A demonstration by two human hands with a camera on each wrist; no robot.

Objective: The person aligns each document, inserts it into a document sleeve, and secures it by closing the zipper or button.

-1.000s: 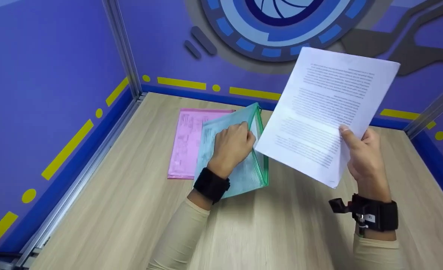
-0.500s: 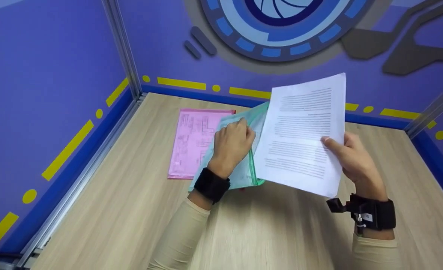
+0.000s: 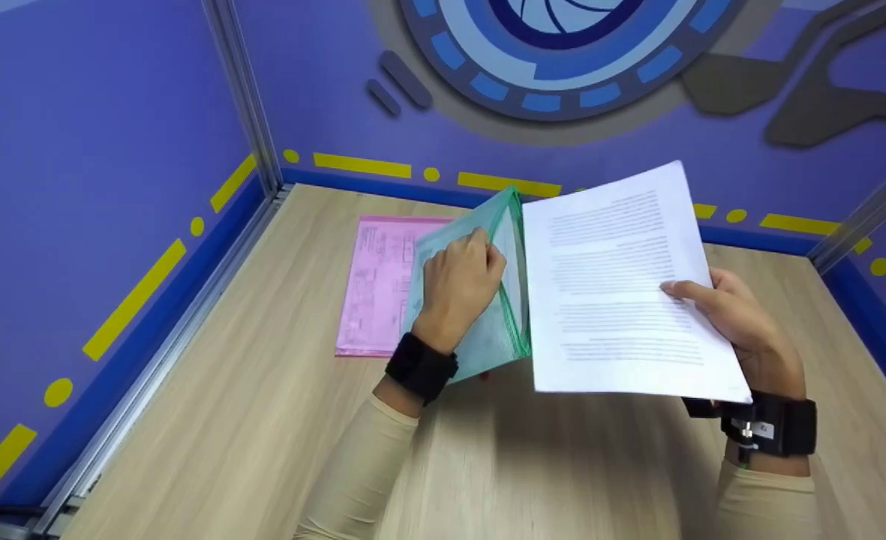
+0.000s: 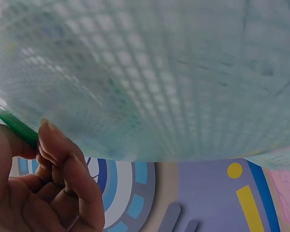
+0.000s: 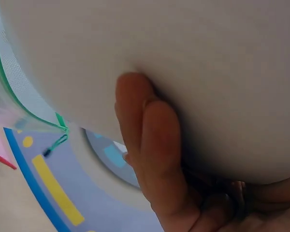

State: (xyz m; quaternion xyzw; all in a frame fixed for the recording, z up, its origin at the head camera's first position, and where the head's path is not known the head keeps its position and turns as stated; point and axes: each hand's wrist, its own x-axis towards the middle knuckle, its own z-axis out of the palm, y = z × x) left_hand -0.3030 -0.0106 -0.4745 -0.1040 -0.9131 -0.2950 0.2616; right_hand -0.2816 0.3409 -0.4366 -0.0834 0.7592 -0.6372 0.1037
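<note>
Lowered toward the one green pouch (image 3: 488, 315), my single paper stack (image 3: 615, 292) stays pinched in my right hand (image 3: 735, 319); my left hand (image 3: 458, 289) grips the pouch's edge, with one pink pouch (image 3: 375, 285) left of centre.

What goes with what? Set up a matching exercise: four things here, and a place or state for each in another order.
1. green mesh pouch
2. printed sheets
3. pink folder
4. left hand

a. lying flat on the table
b. held by the right hand
c. mouth lifted open
d. gripping the pouch's upper edge

Pairs: 1-c, 2-b, 3-a, 4-d
</note>
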